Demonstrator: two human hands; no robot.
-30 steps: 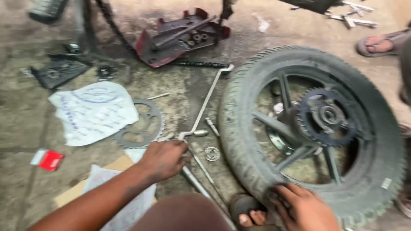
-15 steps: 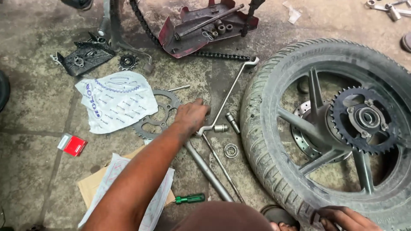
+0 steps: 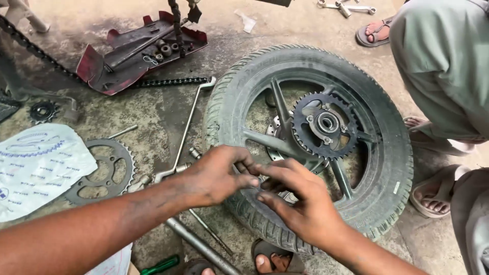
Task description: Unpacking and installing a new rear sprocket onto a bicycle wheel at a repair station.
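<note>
Fingers: those of the left hand point(image 3: 216, 175) curl inward toward the right hand point(image 3: 300, 203), whose fingers point(image 3: 277, 170) are spread and loosely bent; the tips of both meet over the near rim of the wheel point(image 3: 387, 168), and whether they pinch some small part between them I cannot tell.
Wheel: a motorcycle wheel with a black tyre and dark spokes, lying flat on the concrete floor point(image 3: 153, 114), just under both hands.
Sprocket on wheel: a dark toothed sprocket point(image 3: 325, 125) sits at the hub, beyond the hands.
Loose sprocket: a second, worn sprocket point(image 3: 104, 170) lies flat on the floor to the left of the left forearm, partly under a printed plastic bag point(image 3: 38, 165).
Small gear: a small sprocket point(image 3: 43, 111) lies farther left, above the bag.
Long wrench: a bent metal bar point(image 3: 188, 125) lies on the floor between the loose sprocket and the tyre.
Axle rod: a steel rod point(image 3: 198, 244) lies beneath the left wrist, running toward the lower edge.
Chain cover: a red cover point(image 3: 97, 66) holds bolts and spacers at the upper left, with a drive chain point(image 3: 170, 82) just beside it.
Screwdriver: a green handle point(image 3: 163, 265) shows at the bottom edge.
Other people: sandalled feet point(image 3: 433, 196) and grey-green clothing stand at the right, close to the tyre.
</note>
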